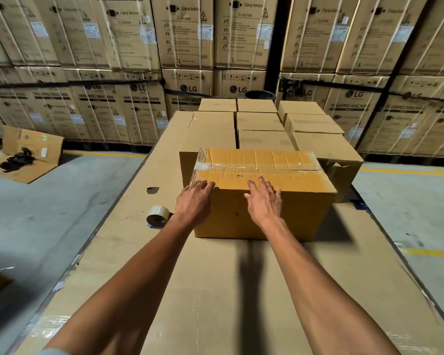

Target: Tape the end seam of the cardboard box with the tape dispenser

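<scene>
Brown corrugated cardboard box is steadied at its near top edge by both hands: left hand, right hand, fingers spread flat, nothing gripped. Clear tape dispenser roll is seen left of box on cardboard-covered tabletop.

stacked boxes behind, tape roll left

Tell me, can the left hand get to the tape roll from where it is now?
Probably yes: the tape roll lies on the cardboard-covered table just beside the left hand, which rests open on the box; nothing lies between.
</scene>
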Demonstrator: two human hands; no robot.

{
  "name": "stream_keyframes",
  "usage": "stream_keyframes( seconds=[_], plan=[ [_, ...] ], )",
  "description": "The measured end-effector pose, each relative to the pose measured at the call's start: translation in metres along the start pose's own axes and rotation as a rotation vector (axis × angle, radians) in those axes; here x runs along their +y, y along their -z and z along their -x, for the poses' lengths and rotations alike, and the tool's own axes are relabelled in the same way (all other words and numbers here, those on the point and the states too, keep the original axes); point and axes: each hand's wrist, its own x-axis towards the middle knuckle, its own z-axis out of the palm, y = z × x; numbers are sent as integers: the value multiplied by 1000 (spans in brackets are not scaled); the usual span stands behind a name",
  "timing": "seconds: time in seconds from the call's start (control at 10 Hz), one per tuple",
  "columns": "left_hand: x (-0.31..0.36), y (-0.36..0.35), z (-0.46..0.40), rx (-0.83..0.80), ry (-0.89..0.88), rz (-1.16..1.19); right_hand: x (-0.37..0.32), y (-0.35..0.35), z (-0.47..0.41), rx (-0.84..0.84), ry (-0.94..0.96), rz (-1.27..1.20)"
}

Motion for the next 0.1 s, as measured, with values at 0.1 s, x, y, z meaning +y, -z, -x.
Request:
stream_keyframes(
  seconds=[0.1],
  plan=[
    [10, 19, 11, 117, 13, -17, 2, 20, 9, 127, -5, 29]
  ],
)
